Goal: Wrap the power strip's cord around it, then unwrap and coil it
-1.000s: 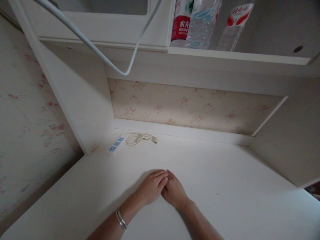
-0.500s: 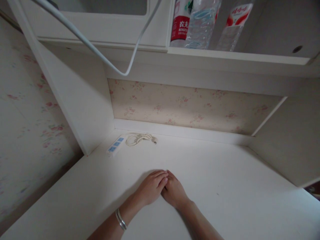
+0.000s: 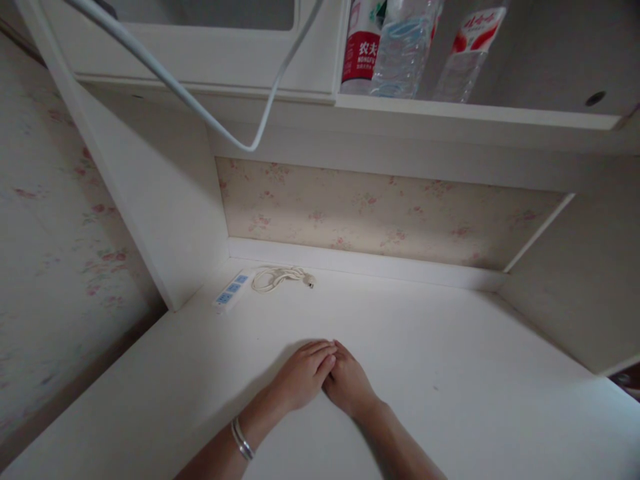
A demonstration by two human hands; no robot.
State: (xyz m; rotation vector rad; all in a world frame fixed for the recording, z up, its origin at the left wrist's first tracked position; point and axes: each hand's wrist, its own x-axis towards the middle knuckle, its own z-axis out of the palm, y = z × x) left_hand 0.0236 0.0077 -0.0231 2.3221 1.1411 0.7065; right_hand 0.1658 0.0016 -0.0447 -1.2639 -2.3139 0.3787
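My left hand (image 3: 303, 375) rests on the white desk (image 3: 480, 373), its fingers closed over the fingers of my right hand (image 3: 351, 383). A silver bangle (image 3: 242, 440) circles the left wrist. Most of the right hand's fingers are hidden beneath the left, so I cannot see how they are bent. Beyond the hands, toward the back left, lies a white power strip (image 3: 232, 291) with blue socket faces. Its pale coiled cord (image 3: 273, 280) ends in a plug (image 3: 309, 281). Neither hand touches these.
Overhead, a white shelf (image 3: 470, 115) holds several plastic bottles, among them a red-labelled bottle (image 3: 361, 53) and a clear bottle (image 3: 463, 70). A white cable (image 3: 185, 97) hangs down in front of the cabinet. White side panels (image 3: 155, 193) bound the desk.
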